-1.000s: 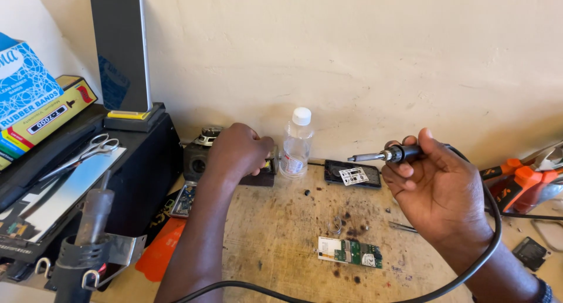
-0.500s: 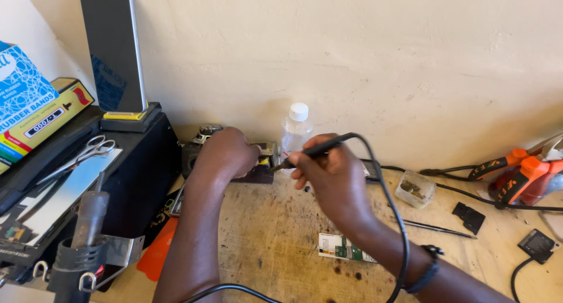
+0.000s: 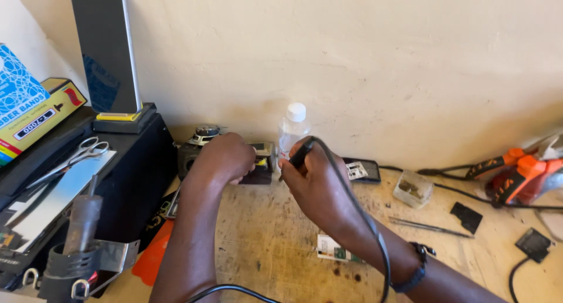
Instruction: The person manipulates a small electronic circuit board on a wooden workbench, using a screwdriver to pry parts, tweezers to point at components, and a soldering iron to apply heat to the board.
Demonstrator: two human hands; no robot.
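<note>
Soldering iron, black pen-shaped handle with trailing black cable [image 3: 300,153], sits pinched in the right hand [image 3: 316,183], fingers closed around it, tip angled down-left toward a small dark block-shaped component [image 3: 258,171] at the back of the worn wooden bench [image 3: 264,244].

Head view: left hand [image 3: 223,157] closed over that component, steadying it beside the wall. Clear plastic bottle with white cap [image 3: 292,130] stands just behind the two hands. Green circuit board [image 3: 334,250] lies under the right forearm. Black smartphone [image 3: 107,48] stands upright far left; steel scissors [image 3: 76,156] below it.
</note>
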